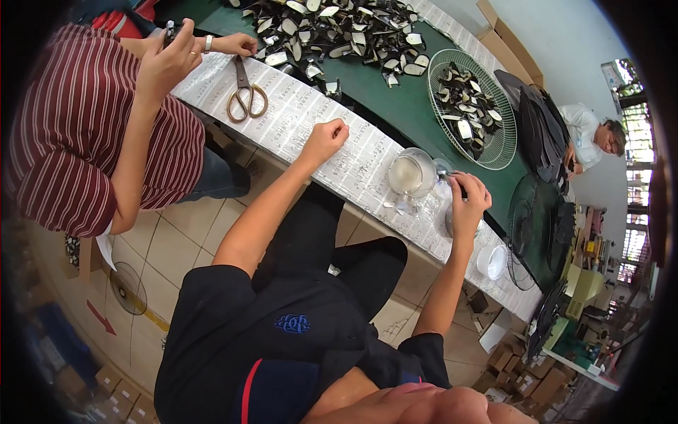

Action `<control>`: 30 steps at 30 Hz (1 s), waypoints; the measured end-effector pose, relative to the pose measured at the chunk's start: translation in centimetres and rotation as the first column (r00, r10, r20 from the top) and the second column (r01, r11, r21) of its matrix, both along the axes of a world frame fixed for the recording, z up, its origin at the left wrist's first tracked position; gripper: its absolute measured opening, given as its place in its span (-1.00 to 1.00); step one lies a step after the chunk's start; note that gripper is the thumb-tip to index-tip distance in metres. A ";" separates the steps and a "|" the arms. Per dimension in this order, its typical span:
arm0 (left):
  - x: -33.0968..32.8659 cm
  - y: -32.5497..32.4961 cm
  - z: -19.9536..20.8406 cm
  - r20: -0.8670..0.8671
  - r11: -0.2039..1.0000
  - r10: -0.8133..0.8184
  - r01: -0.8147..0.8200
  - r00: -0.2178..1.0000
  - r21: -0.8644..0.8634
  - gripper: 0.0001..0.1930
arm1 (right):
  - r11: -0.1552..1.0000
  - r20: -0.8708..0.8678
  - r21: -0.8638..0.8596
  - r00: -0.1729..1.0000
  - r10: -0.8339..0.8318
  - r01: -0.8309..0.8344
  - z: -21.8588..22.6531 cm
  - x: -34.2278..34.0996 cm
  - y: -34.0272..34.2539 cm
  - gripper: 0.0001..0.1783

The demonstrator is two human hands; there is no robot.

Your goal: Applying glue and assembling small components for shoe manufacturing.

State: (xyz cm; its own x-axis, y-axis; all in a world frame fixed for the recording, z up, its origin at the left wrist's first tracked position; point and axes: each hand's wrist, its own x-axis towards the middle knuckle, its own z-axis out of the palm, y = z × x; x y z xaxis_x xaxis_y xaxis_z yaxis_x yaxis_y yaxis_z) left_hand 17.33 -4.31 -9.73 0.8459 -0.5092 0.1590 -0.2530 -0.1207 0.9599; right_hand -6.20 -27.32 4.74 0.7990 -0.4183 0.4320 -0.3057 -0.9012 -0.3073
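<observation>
My left hand [326,143] is closed, fingertips pressed together, above the printed white paper [293,120] along the bench's near edge. Whether anything small sits in that pinch is hidden. My right hand [471,194] has its fingers curled round a small dark thing, too hidden to name. Just left of it stands a clear round tub [412,173] with pale, cloudy contents. A crumpled clear scrap [402,206] lies below the tub. Nearer me, past my right wrist, is a small white round container [492,262]. Large scissors [247,99] rest on the paper to my left.
Many black-and-white pieces [332,32] are heaped on the green worktop [402,106]. More fill a pale green mesh basket [510,134] at the right. A co-worker [99,134] in a striped shirt works close on my left. Another person [590,134] is at the far right.
</observation>
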 end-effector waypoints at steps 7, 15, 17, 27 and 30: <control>-0.1 -0.2 0.0 -0.005 1.000 0.006 -0.006 1.000 0.006 -0.77 | 0.999 -0.032 0.006 0.999 0.036 -0.036 -1.1 -0.5 -0.3 -0.88; -0.2 -0.3 -0.2 0.036 1.000 0.019 -0.020 0.999 0.007 -0.74 | 0.995 -0.111 -0.056 0.990 -0.082 0.076 -1.6 -1.6 -1.3 -0.87; -0.2 -0.4 -0.1 0.037 1.000 0.018 -0.019 0.999 0.011 -0.74 | 0.996 -0.046 -0.062 0.996 -0.072 0.069 -1.0 -1.8 -1.2 -0.87; -0.1 -0.3 -0.3 -0.025 0.999 0.038 -0.037 0.999 0.011 -0.77 | 0.997 -0.051 -0.045 0.997 0.055 -0.058 -1.1 -2.8 0.2 -0.89; -0.3 -0.3 -0.2 -0.011 0.999 0.045 -0.045 0.999 0.012 -0.76 | 0.999 0.022 -0.014 0.999 0.033 -0.032 -1.3 -2.7 0.8 -0.88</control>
